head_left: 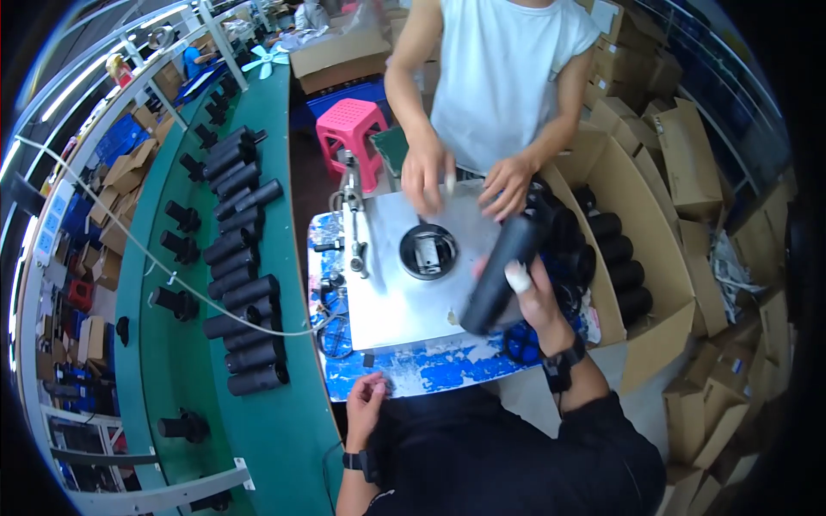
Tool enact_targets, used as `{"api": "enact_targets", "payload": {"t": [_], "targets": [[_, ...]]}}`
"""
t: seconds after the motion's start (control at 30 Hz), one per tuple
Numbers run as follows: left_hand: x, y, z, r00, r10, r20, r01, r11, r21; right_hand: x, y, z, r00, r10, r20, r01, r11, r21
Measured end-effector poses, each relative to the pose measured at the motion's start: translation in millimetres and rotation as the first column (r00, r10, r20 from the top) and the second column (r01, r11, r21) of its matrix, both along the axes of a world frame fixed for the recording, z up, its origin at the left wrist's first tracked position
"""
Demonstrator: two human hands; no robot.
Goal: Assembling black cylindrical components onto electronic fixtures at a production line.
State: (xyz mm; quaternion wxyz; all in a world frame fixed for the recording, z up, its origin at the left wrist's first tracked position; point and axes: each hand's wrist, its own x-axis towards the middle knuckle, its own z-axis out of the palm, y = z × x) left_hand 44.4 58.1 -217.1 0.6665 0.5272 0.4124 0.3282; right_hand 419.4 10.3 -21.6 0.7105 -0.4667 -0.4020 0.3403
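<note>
My right hand point(535, 299) grips a black cylinder point(499, 273), held tilted over the right part of a grey metal plate point(404, 292). A finger of that hand is wrapped in white tape. My left hand point(366, 406) rests on the near edge of the blue worn workbench point(430, 365), holding nothing. A round black fixture point(428, 251) sits in the plate's middle. Across the bench a person in a white top has both hands point(428, 172) point(508, 182) over the plate's far edge.
Several black cylinders point(241, 258) lie in rows on the green conveyor point(292, 413) at left. A cardboard box point(641, 258) at right holds more black cylinders. A pink stool point(351, 129) stands beyond the bench. Cardboard boxes pile at right.
</note>
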Motion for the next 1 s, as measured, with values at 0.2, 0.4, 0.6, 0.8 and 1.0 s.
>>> {"api": "enact_targets", "payload": {"t": [0.2, 0.4, 0.6, 0.8, 1.0], "targets": [[-4, 12, -1, 0.995, 0.037, 0.097, -0.029, 0.997, -0.077, 19, 86, 28, 0.931, -0.118, 0.346, 0.080, 0.989, 0.122], [-8, 9, -9, 0.983, 0.076, 0.166, -0.060, 0.993, -0.102, 11, 111, 19, 0.757, -0.115, 0.643, 0.265, 0.954, -0.142], [-10, 4, -3, 0.987, 0.070, 0.146, -0.058, 0.995, -0.085, -17, 113, 36, 0.602, -0.074, 0.795, 0.397, 0.892, -0.217], [-17, 2, 60, 0.980, 0.053, 0.192, -0.065, 0.996, 0.058, -15, 122, 12, 0.508, -0.034, 0.861, 0.408, 0.890, -0.205], [-12, 57, 132, 0.995, -0.007, 0.100, -0.041, 0.880, 0.473, 10, 125, 9, 0.535, 0.069, 0.842, 0.233, 0.946, -0.225]]}}
